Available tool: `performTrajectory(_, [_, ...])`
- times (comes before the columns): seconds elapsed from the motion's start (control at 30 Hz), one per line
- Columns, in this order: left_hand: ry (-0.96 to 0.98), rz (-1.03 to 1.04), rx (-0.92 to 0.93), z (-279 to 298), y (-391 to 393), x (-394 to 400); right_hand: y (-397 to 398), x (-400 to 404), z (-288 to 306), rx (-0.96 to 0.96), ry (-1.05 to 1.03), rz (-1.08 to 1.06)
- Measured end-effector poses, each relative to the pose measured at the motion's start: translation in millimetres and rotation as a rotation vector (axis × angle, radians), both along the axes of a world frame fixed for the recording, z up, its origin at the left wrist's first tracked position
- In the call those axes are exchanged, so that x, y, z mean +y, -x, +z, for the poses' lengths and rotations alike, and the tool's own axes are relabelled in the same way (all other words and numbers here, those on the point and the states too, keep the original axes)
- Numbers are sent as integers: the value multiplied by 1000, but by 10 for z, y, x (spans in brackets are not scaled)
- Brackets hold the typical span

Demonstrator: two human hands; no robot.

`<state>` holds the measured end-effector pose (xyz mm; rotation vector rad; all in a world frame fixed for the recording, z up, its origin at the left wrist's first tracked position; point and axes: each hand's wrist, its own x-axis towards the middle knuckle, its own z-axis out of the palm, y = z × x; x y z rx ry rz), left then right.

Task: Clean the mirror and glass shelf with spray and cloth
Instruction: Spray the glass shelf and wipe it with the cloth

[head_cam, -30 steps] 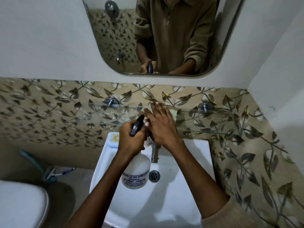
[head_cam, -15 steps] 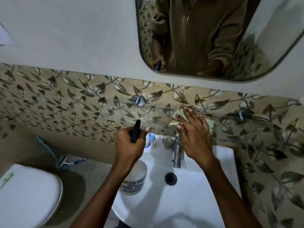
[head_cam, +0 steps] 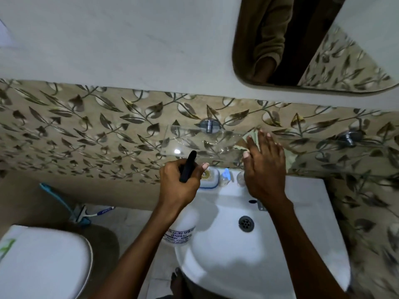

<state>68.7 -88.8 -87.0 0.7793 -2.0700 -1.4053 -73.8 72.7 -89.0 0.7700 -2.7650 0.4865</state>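
Dim, bluish indoor light, small bright glint on the glass shelf [head_cam: 203, 145], soft shadow of the arms across the white sink [head_cam: 302, 212], motion blur smeared the leaf tiles [head_cam: 367, 190] at right, wide-angle bending tilted the mirror [head_cam: 323, 61] and wall edges.

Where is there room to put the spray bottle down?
The sink rim right of the tap looks bare, and so does the glass shelf left of the right hand. The back ledge by the soap dish is crowded. The left hand holds the spray bottle.
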Motion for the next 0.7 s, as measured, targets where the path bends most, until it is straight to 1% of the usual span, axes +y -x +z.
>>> performTrajectory(0.13, [-2,-51,42,-17,35,-67,-60,-2,47,4,-28,83])
performTrajectory(0.17, [-15,-56,49,-15,51,-79,-31,44,55,-7,-32,66])
performTrajectory(0.3, [-22,-19,69,13,85,-126,128,-20,54,-5,-75,-216])
performTrajectory(0.33, [-20,-8,77,27,73,-125,97,-113,51,7,-97,-240])
performTrajectory(0.4, [-39,24,100,36,43,-123,-32,-371,22,58,-113,-146])
performTrajectory(0.47, [-42,58,110,47,20,-133,-209,-658,-8,89,-32,44])
performTrajectory(0.53, [-21,86,124,41,4,-145,-323,-848,-20,55,-32,135])
performTrajectory(0.6, [6,98,121,20,-6,-166,-292,-837,-35,43,-15,169])
performTrajectory(0.67, [27,93,102,-1,-3,-163,-195,-653,-35,73,37,305])
performTrajectory(0.7, [25,93,90,-16,4,-150,-137,-529,-29,77,13,376])
